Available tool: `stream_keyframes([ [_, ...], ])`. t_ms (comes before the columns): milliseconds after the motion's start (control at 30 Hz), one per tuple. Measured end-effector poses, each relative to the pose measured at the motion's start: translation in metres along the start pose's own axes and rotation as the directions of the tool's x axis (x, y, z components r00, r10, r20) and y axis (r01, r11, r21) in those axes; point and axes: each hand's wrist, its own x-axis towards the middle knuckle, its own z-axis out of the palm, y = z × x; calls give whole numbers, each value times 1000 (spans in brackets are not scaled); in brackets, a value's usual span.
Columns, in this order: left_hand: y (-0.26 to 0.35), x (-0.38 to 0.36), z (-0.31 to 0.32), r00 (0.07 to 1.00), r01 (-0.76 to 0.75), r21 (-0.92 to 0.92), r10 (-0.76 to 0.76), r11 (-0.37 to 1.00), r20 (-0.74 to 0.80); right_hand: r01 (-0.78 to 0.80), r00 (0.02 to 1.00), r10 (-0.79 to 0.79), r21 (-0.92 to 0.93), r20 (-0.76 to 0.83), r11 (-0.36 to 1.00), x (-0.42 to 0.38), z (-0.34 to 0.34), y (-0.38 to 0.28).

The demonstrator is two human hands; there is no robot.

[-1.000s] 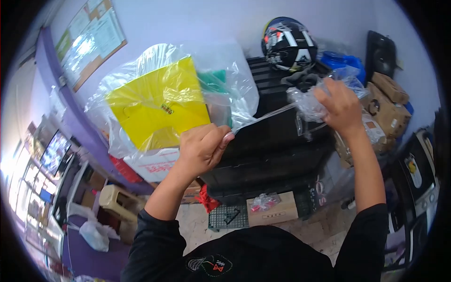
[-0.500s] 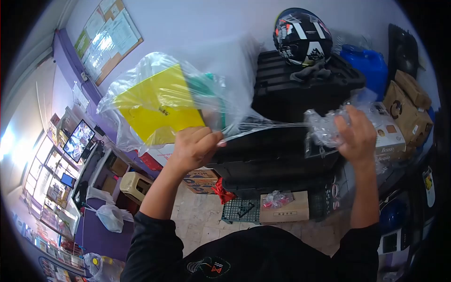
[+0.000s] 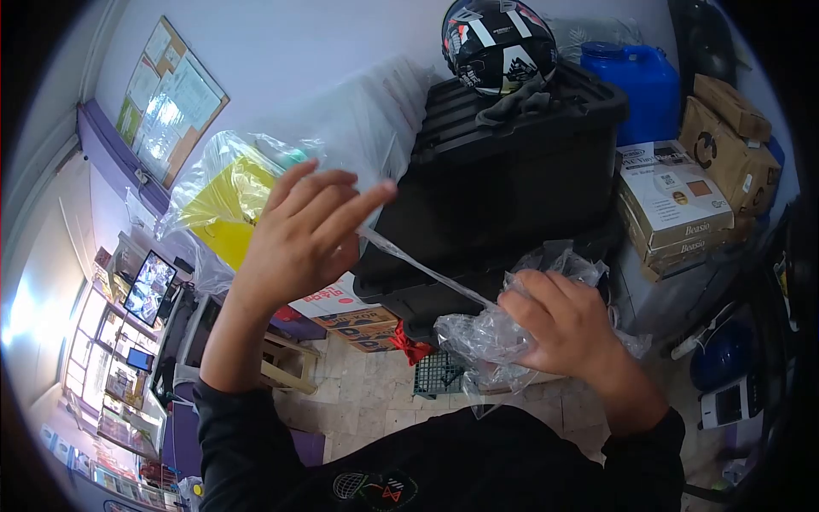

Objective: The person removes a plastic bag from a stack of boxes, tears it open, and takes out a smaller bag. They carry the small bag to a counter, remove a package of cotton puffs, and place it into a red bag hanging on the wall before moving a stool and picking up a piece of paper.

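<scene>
My left hand [image 3: 303, 235] is raised with its fingers spread, in front of a clear plastic bag holding a yellow item [image 3: 226, 209]. A thin twisted strand of clear plastic [image 3: 426, 271] runs from beside the left fingers down to my right hand [image 3: 563, 328]. The right fingers are wrapped round a crumpled bunch of clear plastic [image 3: 486, 339]. Behind both hands stands a large black storage bin [image 3: 512, 188].
A helmet [image 3: 502, 49] rests on the bin's lid. To the right are a blue jerrycan [image 3: 636, 94], a Beasio box [image 3: 674, 192] and brown cartons [image 3: 725, 141]. A notice board [image 3: 175, 98] hangs at the upper left, above monitors.
My left hand has opened and risen off the bag with the yellow item. My right hand has moved down and left with the crumpled plastic. The view has shifted.
</scene>
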Motion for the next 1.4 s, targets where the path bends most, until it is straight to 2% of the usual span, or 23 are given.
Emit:
stream_keyframes([
  [67,-13,-4,4,982,-154,-119,165,981,90,-42,997,41,7,58,999,1,-5,-2],
  [233,-30,-12,16,975,-175,-192,196,966,101,-63,981,63,-8,182,998,7,-11,-10],
  [300,-34,-18,27,987,-163,-169,160,972,-34,-70,975,74,-27,208,997,10,-15,-13],
  [333,-35,-18,30,986,-168,-173,164,970,-34,-56,977,61,-27,203,998,12,-18,-13],
  [400,-37,-16,34,978,-126,-165,95,978,-186,-45,979,50,-31,199,999,13,-18,-14],
  [433,-39,-16,36,977,-128,-166,96,978,-188,-35,977,36,-8,209,999,14,-16,-15],
  [500,-45,-18,37,974,-4,-193,-40,981,-224,-23,976,19,15,219,1000,13,-12,-15],
  [633,-56,-26,39,972,5,-235,-60,972,-228,-34,976,33,1,213,999,18,-8,-9],
  [733,-53,-24,40,955,44,-258,-117,965,-274,-71,981,79,-51,175,996,24,-13,5],
  [800,-53,-24,42,929,-4,-296,-106,955,-354,-78,986,87,-67,141,995,29,-13,15],
  [1033,-60,-26,41,941,14,-322,-121,947,-316,-102,982,113,-81,152,991,29,-26,22],
  [1100,-61,-27,44,941,17,-323,-124,946,-315,-157,966,181,-137,186,978,19,-36,25],
  [1200,-62,-26,48,946,33,-334,-138,942,-295,-197,945,220,-119,242,973,2,-47,21],
  [1267,-61,-25,48,944,70,-334,-170,940,-282,-200,942,217,-89,257,976,-9,-52,17],
  [1333,-60,-25,49,945,71,-330,-170,941,-280,-92,962,99,-38,256,995,-10,-59,13],
  [1400,-61,-24,49,946,64,-326,-161,943,-280,-79,955,78,-8,284,997,-12,-63,9],
])
